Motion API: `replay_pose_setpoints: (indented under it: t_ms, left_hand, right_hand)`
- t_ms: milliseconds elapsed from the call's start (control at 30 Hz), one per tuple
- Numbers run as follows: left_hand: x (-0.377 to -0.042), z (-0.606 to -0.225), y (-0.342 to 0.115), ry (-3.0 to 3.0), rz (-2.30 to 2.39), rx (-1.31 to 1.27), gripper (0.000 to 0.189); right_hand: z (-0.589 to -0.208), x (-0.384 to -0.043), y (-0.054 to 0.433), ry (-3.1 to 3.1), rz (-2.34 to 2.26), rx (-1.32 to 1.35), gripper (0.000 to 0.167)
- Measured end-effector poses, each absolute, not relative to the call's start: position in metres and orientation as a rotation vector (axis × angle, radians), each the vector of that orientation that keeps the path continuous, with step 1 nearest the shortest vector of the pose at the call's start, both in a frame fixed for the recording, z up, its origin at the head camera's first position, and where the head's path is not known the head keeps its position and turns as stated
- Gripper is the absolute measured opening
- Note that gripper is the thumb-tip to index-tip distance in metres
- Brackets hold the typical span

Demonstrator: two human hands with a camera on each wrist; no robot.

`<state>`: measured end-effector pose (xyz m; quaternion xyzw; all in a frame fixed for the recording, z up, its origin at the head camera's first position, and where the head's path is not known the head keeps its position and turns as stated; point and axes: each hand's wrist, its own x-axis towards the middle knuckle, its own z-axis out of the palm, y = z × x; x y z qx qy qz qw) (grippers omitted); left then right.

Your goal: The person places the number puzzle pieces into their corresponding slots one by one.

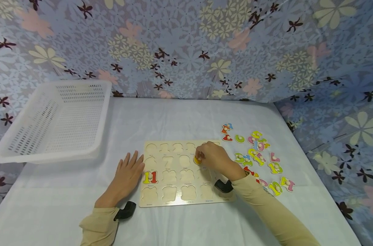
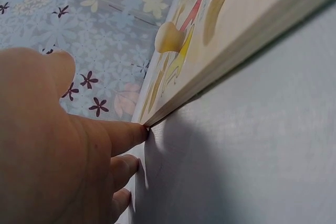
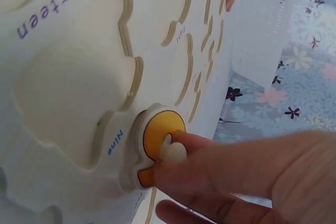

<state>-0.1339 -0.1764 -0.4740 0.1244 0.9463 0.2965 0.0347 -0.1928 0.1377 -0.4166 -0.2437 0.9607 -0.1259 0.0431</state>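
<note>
My right hand (image 1: 215,158) pinches a yellow-orange number nine piece (image 3: 160,129) by its round knob (image 3: 174,152). In the right wrist view, the piece sits at the recess marked "Nine", slightly tilted; I cannot tell if it is fully seated. The wooden number puzzle board (image 1: 159,186) lies flat on the table. A yellow and red eleven piece (image 1: 154,177) with a knob sits in its left column. My left hand (image 1: 127,176) rests on the table with fingers spread, its index finger touching the board's left edge in the left wrist view.
Several coloured number pieces (image 1: 275,167) lie scattered and partly overlapping right of the board, some near the right sleeve. A white plastic basket (image 1: 97,136) stands at the back left. A flowered cloth (image 1: 174,51) hangs behind the white-covered table (image 1: 128,119).
</note>
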Motion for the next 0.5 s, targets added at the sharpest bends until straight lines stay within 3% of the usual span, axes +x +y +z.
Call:
replay_pose_setpoints:
  t_ms: [233,500]
  left_hand:
    - [-0.1346,-0.4741,-0.1763,2.910,0.900,0.381,0.061]
    - [-0.1335,-0.4724,-0.1758,2.903,0.939,0.387,0.059]
  right_hand:
    - [-0.4185,-0.1937,0.1407,2.908,-0.359,-0.785,0.010]
    - [-0.4227,-0.1939,0.1396,2.918,-0.399,-0.736,0.016]
